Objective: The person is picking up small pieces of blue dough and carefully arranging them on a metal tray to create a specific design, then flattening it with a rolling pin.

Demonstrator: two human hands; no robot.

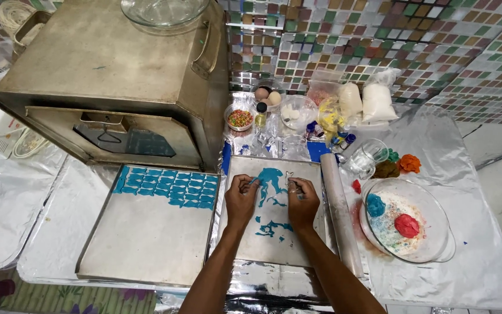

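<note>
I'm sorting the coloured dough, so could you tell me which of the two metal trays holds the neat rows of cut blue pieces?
The larger tray on the left, below the oven, holds them. The smaller tray under both hands holds only ragged blue scraps.

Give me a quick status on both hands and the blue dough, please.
Left hand and right hand both pinching at blue dough scraps on the small metal tray. Rolling pin lies beside the right hand.

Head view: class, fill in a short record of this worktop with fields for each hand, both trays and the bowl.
left hand: on blue dough
right hand: pinching a small cutter, on the dough
small tray: blue dough scraps
large tray: rows of blue cut pieces
glass bowl: red and blue dough balls
rolling pin: right of small tray
</note>
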